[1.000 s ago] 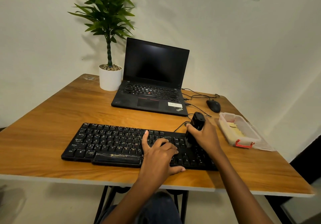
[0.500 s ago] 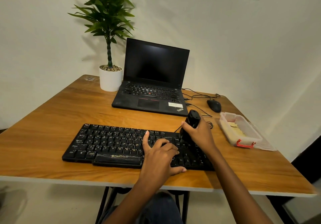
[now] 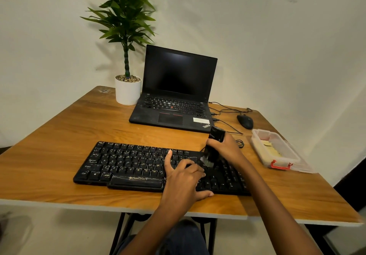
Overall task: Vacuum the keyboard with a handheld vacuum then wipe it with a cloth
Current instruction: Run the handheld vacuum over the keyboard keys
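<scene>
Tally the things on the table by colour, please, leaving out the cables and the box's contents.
Black: 4, keyboard, laptop, mouse, vacuum
White: 1, pot
Green: 1, plant
Clear: 1, box
Total: 7

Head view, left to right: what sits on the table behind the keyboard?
White plant pot → laptop → mouse → clear plastic box, nearest the right edge.

The wooden tabletop carries a keyboard along its near edge and an open laptop at mid far edge. A pot stands near the far-left corner, with a mouse and box along the right edge.
</scene>
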Available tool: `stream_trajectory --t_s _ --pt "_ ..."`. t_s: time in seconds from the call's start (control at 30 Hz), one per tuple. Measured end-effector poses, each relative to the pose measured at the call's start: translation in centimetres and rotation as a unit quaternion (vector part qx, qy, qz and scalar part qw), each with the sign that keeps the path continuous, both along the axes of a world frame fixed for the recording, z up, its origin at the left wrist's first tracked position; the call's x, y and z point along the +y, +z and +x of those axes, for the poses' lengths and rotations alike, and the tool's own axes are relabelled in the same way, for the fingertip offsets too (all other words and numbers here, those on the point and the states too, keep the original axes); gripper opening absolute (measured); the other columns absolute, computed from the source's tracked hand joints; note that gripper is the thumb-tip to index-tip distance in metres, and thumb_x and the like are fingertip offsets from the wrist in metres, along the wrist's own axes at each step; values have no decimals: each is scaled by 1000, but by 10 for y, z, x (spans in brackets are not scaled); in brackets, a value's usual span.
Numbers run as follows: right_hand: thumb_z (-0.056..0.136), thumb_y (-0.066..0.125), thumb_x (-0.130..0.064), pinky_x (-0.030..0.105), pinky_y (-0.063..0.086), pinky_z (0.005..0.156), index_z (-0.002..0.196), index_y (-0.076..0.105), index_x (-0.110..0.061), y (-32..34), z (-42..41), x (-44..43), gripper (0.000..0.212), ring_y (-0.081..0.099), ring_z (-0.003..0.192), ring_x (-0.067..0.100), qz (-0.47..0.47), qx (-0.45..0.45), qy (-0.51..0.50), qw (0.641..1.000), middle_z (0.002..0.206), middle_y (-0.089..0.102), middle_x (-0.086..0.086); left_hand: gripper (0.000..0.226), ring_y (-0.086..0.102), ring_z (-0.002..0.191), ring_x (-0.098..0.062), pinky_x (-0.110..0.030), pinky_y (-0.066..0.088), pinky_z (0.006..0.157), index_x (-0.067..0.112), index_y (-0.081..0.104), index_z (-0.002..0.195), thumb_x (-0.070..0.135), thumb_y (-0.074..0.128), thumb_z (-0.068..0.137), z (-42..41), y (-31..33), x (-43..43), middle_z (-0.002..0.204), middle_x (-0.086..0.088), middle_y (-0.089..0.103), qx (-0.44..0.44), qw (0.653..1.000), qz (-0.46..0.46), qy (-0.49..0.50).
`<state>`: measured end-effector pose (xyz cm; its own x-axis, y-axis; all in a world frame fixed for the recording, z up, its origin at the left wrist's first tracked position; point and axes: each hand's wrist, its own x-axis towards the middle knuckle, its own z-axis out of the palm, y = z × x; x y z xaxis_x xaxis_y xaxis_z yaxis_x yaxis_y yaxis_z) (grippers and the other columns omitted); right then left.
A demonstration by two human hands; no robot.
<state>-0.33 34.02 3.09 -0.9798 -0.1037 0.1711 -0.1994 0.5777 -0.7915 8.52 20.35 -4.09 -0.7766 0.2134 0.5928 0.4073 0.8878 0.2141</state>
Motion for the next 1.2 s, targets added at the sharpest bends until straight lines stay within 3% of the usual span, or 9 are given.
stream_trajectory --t_s 0.13,0.2,0.33,0.5,0.7,0.87,0.97,1.1,1.2 --pt "82 65 -27 21 44 66 104 49 -19 1 5 -9 28 54 78 12 75 70 -4 995 86 56 -5 47 62 93 -5 -53 0 109 34 74 80 74 67 55 0 1 0 87 23 67 2 1000 -4 -1" --pt "83 65 -28 18 44 67 107 49 -19 -3 10 -11 30 53 79 9 65 74 23 995 87 55 -8 47 62 93 -5 -53 0 109 35 74 80 74 67 55 0 1 1 87 23 68 0 1000 -7 2" --pt "80 67 -25 33 50 77 101 55 -13 -1 9 4 27 61 90 21 11 -10 29 999 92 62 4 47 62 93 -5 -53 0 109 35 74 80 74 64 56 1 2 0 86 23 68 1 1000 -9 6" --pt "82 66 -27 25 45 65 99 51 -16 -2 17 -7 25 57 78 14 65 86 26 994 85 58 -1 47 63 95 -7 -54 2 108 34 74 79 73 70 54 1 0 0 87 22 68 10 1000 -15 3" --pt "79 68 -26 34 50 73 96 54 -14 -3 14 3 25 59 83 20 39 17 24 999 85 60 1 48 62 97 -9 -56 8 107 35 74 79 73 50 62 1 -1 1 88 22 68 9 1000 -14 9" --pt "83 65 -29 20 43 62 96 50 -19 -8 26 -5 22 54 77 8 38 83 23 996 82 55 -7 47 62 98 -9 -57 10 106 34 74 80 73 52 63 1 -3 0 88 22 68 17 1000 -17 9" --pt "82 68 -26 19 45 64 93 55 -15 -8 33 8 20 59 77 10 -11 29 26 999 82 60 -3 49 62 98 -10 -56 7 107 35 74 79 72 48 62 1 -1 1 88 22 67 20 1000 -12 8" --pt "81 68 -27 18 45 63 93 57 -14 -8 28 12 21 60 76 9 -13 32 16 999 83 62 -2 44 63 97 -11 -55 6 107 34 74 79 73 64 58 0 -1 0 88 21 67 29 999 -18 4" --pt "81 68 -28 10 40 57 95 56 -12 -12 16 -2 24 57 73 5 3 77 -16 997 81 60 -4 50 62 97 -9 -54 6 108 35 74 78 73 44 65 1 -1 0 88 22 67 16 1000 -13 4"
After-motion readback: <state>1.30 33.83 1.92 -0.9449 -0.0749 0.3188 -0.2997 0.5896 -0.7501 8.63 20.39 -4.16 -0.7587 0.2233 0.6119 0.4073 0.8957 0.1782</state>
